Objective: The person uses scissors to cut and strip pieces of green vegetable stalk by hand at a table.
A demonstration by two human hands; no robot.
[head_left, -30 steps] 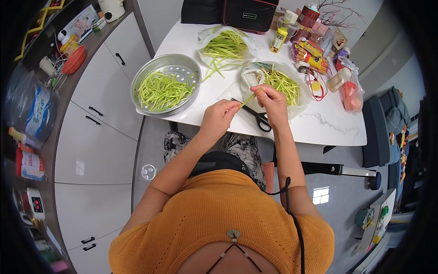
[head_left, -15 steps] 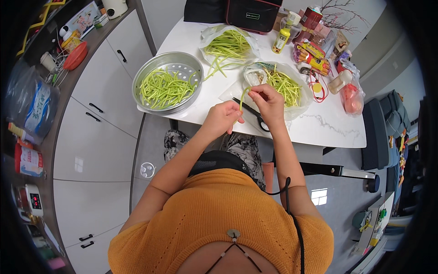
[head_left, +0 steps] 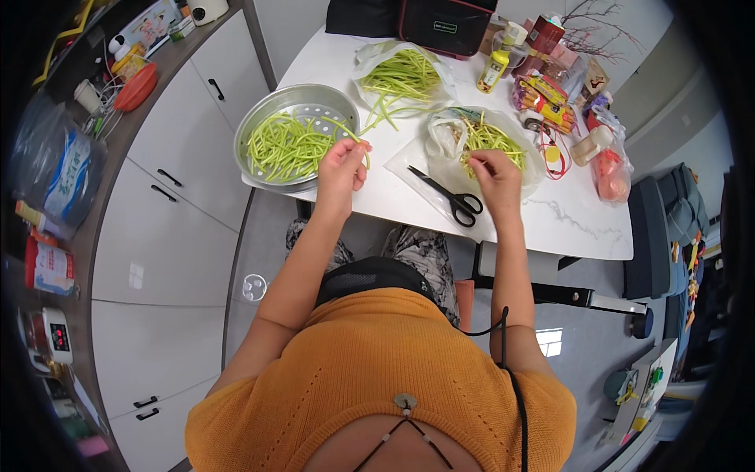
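Observation:
My left hand [head_left: 342,175] is at the right rim of a round metal strainer pan [head_left: 351,110], its fingers closed on a thin green stem [head_left: 340,124] that reaches over the pan. Inside the pan lies a heap of cut green stems [head_left: 287,149]. My right hand [head_left: 497,177] hovers at the near side of a plastic bag [head_left: 442,149] of thin green and brownish pieces [head_left: 495,140]. Its fingertips are pinched together; whether anything is between them is hidden. Black scissors [head_left: 456,202] lie between my hands. Long green stems [head_left: 405,75] fill another bag behind.
On the white table [head_left: 582,224], a yellow-capped bottle [head_left: 493,72], packaged sausages [head_left: 546,106], a red cord [head_left: 557,153] and a bag with a red item [head_left: 611,177] stand to the right. A black bag [head_left: 444,25] sits at the back. A cabinet [head_left: 165,228] runs along the left.
My hands have parted from the middle. The left carried a green stem left to the pan; the right moved right to the bag of pieces, uncovering the scissors.

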